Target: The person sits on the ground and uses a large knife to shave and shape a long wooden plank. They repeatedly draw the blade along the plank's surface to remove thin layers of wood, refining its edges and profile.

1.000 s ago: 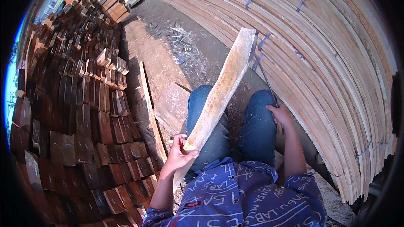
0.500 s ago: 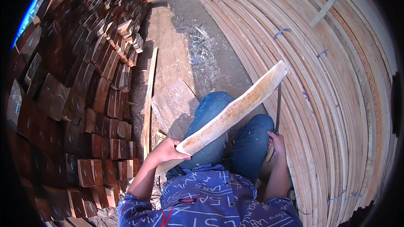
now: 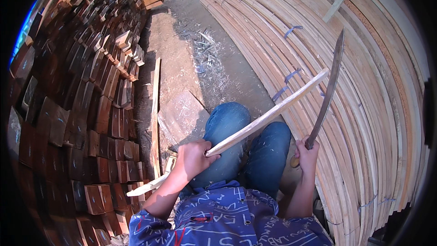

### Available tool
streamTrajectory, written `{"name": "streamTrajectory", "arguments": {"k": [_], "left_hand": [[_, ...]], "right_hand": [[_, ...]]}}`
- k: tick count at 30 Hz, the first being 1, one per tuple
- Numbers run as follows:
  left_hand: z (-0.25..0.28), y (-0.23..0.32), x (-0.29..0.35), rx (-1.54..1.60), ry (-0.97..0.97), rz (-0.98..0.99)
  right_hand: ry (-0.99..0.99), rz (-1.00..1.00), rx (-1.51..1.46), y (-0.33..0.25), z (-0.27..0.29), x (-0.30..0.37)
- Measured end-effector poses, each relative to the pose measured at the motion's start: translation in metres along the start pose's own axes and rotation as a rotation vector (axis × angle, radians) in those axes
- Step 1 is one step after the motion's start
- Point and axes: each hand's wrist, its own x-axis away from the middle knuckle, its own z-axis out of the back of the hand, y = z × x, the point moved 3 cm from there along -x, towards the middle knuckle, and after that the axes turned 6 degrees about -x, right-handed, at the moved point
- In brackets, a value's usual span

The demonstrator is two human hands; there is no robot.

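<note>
My left hand (image 3: 195, 157) is closed round a long pale wooden slat (image 3: 268, 116), which shows its narrow edge. The slat slants over my knees, its far end up to the right and its other end sticking out past my left forearm. In my right hand (image 3: 307, 156) is a machete (image 3: 328, 92) with a long, dark, slightly curved blade and a wooden handle. Its blade points up and away, close to the slat's far end; a small gap shows between them.
Stacked brown lumber (image 3: 107, 150) rises on my left. Long pale boards (image 3: 291, 54), bundled with blue ties, lie on my right. A thin strip of wood (image 3: 156, 114) and a flat board (image 3: 182, 116) are on the ground ahead, with wood shavings (image 3: 207, 50) beyond.
The slat has turned from its broad face to its narrow edge. My right hand has swung the machete's blade up, from nearly edge-on beside my knee to slanting right of the slat's end.
</note>
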Motion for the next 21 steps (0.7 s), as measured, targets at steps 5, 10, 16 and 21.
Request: {"name": "streamTrajectory", "arguments": {"k": [5,10,16,21], "left_hand": [[-0.009,0.018,-0.008,-0.025,0.114,-0.005],[-0.018,0.018,0.006,-0.036,0.19,-0.016],[-0.019,0.0,0.009,0.113,0.072,0.111],[-0.021,-0.018,0.007,0.381,-0.286,0.207]], "right_hand": [[-0.228,0.163,0.529,-0.045,-0.044,0.007],[-0.278,0.333,0.818,-0.057,-0.082,0.006],[-0.311,0.312,0.876,-0.038,-0.092,-0.001],[-0.343,0.259,0.897,-0.022,-0.094,-0.004]]}}
